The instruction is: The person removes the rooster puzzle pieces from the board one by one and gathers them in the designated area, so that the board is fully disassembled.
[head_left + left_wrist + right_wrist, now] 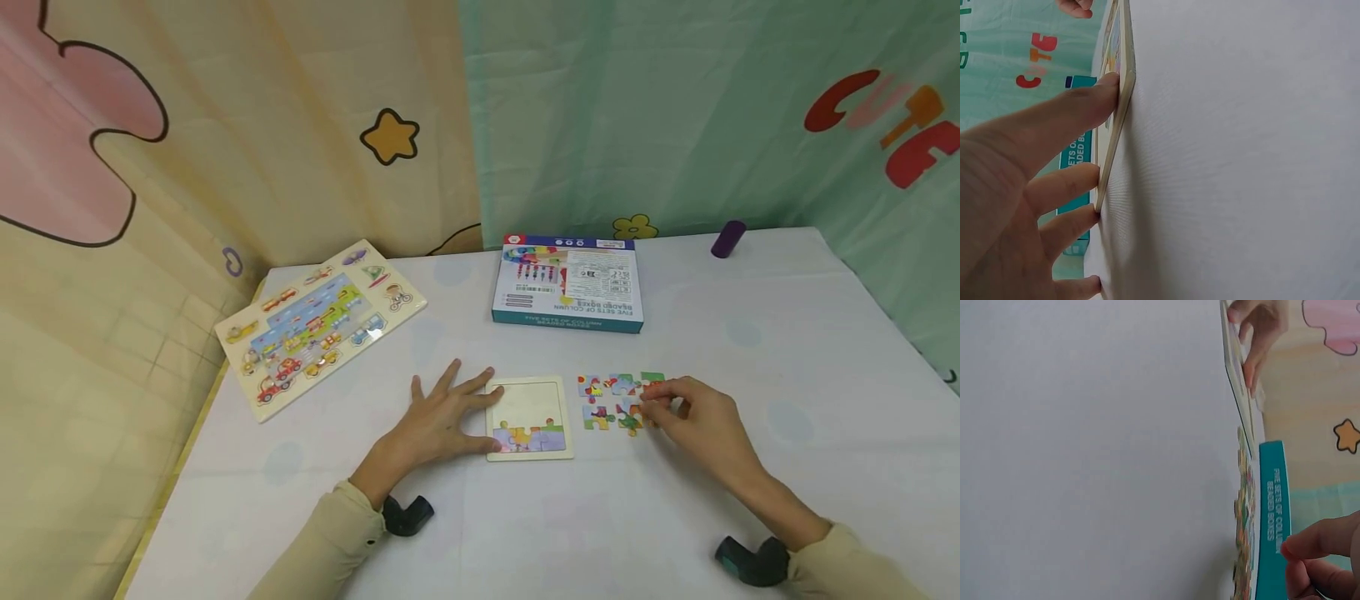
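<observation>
A square wooden puzzle tray (527, 457) lies flat, its lower rows filled with joined lilac and yellow pieces and its upper part bare. My left hand (442, 417) is spread along its left edge, thumb at the lower corner and fingertips on the rim; the left wrist view shows the thumb (1094, 100) pressing on the edge. Right of the tray lie several loose pieces (597, 417) in two rows. My right hand (697, 421) is over the rightmost ones, thumb and index finger bent close together. The right wrist view shows no piece between its fingertips (1287, 557).
A bead-set box (566, 287) lies behind the tray. At the back left is a larger vehicle puzzle board (322, 321). A purple cylinder (728, 239) is near the back edge on the right. Curtains (660, 108) hang behind the white-covered table (562, 533).
</observation>
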### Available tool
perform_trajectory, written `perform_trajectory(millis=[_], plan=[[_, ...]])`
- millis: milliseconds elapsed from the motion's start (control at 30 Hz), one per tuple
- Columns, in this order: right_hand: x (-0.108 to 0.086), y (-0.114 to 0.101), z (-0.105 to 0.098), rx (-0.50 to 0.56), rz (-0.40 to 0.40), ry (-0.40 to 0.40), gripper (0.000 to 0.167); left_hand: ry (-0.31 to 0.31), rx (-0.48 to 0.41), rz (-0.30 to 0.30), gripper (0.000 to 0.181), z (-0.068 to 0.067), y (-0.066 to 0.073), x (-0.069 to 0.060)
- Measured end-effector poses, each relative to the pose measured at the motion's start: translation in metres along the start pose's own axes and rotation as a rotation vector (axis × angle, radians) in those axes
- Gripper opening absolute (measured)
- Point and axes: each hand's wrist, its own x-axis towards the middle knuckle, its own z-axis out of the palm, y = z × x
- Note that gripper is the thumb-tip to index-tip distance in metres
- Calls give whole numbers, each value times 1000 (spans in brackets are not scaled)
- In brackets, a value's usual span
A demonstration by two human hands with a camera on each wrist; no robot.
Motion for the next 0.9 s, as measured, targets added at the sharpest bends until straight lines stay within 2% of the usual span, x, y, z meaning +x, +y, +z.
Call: perform_trajectory(millis=[133,300,433,567,733,900], plan=[[5,-24,19,-15,-67,-74,11,3,4,23,78,-1,-1,0],[8,-52,46,-52,-157,-210,19,-25,16,35,82,-4,0,0],[8,-72,65,-56,-239,-287,24,-41,28,36,86,-5,-2,1],[8,-87,79,-75,-299,-324,27,-47,25,42,87,-5,-3,1],[8,-94,89,-93,-308,-340,27,-47,12,38,89,-6,-1,0],[7,-96,93,-62,-309,-335,24,-50,5,20,89,-6,0,0]])
